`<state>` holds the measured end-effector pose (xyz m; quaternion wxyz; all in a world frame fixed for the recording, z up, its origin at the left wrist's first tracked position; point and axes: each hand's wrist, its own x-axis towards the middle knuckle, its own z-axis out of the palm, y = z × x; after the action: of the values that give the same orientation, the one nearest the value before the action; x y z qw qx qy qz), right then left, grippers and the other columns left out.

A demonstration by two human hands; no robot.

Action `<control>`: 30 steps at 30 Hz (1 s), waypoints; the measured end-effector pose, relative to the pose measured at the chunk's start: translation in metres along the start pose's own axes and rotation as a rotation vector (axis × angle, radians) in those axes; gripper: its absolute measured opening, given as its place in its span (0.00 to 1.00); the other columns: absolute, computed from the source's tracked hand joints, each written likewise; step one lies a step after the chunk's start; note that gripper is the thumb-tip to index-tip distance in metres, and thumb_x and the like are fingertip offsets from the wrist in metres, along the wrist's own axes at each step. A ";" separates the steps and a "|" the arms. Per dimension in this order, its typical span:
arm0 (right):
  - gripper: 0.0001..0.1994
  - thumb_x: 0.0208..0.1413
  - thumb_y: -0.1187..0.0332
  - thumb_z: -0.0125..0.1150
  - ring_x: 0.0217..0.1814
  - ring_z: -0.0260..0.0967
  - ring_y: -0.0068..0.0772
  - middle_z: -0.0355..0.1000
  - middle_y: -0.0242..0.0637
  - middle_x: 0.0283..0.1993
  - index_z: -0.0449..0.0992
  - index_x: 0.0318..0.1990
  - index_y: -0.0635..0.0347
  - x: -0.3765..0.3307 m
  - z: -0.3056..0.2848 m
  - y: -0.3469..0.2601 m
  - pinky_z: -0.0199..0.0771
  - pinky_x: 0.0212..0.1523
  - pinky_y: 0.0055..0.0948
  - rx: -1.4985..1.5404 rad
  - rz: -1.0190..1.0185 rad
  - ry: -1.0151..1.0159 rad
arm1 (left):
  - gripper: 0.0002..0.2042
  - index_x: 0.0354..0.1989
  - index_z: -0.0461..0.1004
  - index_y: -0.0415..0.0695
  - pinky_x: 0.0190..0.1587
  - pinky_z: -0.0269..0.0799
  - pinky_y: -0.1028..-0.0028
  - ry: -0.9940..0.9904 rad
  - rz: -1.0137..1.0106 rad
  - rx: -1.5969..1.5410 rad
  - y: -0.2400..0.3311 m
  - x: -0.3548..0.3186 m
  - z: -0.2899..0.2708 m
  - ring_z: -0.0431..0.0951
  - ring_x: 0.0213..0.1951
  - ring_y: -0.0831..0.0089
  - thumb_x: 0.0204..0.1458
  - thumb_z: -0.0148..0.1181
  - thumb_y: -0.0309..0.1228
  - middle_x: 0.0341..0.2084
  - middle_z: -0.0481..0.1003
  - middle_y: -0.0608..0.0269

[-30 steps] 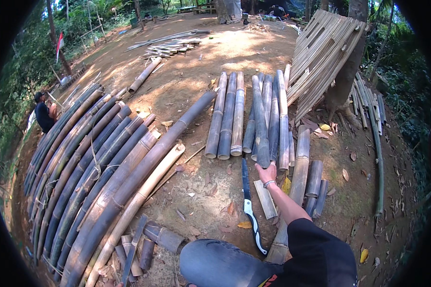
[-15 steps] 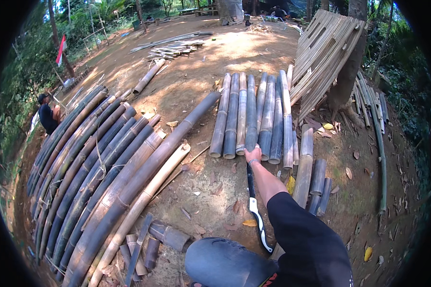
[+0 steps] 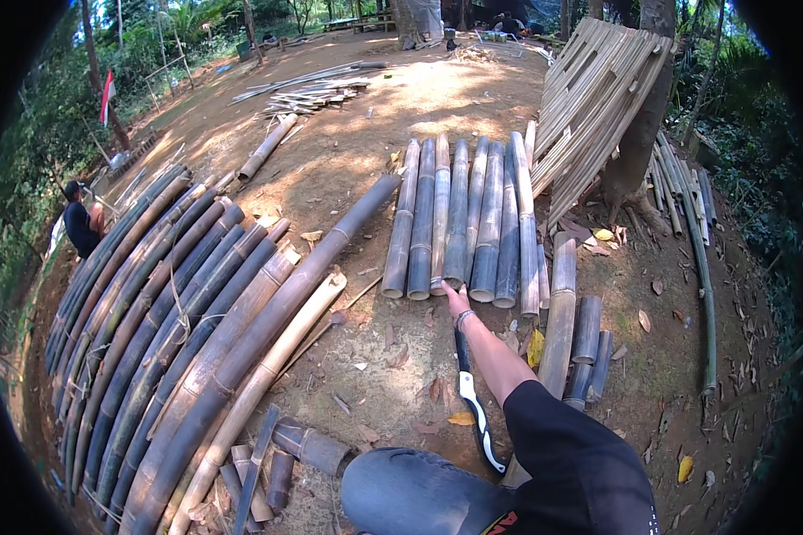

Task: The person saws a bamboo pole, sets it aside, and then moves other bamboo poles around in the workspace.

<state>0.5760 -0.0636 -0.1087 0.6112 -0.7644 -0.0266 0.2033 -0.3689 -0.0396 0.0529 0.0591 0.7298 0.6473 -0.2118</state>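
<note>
My right hand (image 3: 457,298) reaches forward, its thumb and fingers closed around the near end of a dark bamboo pole (image 3: 456,218). That pole lies in a row of cut bamboo poles on the ground, with a paler bamboo pole (image 3: 439,214) to its left and a greyish one (image 3: 488,223) across a narrow gap to its right. Below my wrist lies a folding saw (image 3: 475,406) with a black blade and a white-and-black handle. My left hand is out of view.
A large stack of long bamboo poles (image 3: 174,357) fills the left, with short offcuts (image 3: 312,444) near my knee. A slatted bamboo panel (image 3: 598,107) leans on a tree. Short bamboo pieces (image 3: 586,330) lie right of my arm. Another person (image 3: 82,223) sits at far left.
My right hand has drawn back slightly toward me along the end of the bamboo pole. The pole has shifted a little left, closer to the paler one. The view has turned slightly.
</note>
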 end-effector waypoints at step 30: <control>0.31 0.46 0.52 0.66 0.56 0.74 0.53 0.76 0.56 0.53 0.76 0.53 0.68 -0.288 0.199 -0.233 0.73 0.58 0.40 -1.070 -0.932 -1.095 | 0.33 0.53 0.75 0.32 0.54 0.72 0.63 -0.029 -0.016 -0.615 0.070 0.031 -0.041 0.79 0.49 0.53 0.45 0.71 0.47 0.45 0.78 0.40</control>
<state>0.2925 0.0951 0.1578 0.0952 -0.6547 -0.7133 0.2313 -0.2891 -0.0077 0.0645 0.2851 0.6695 0.6857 -0.0167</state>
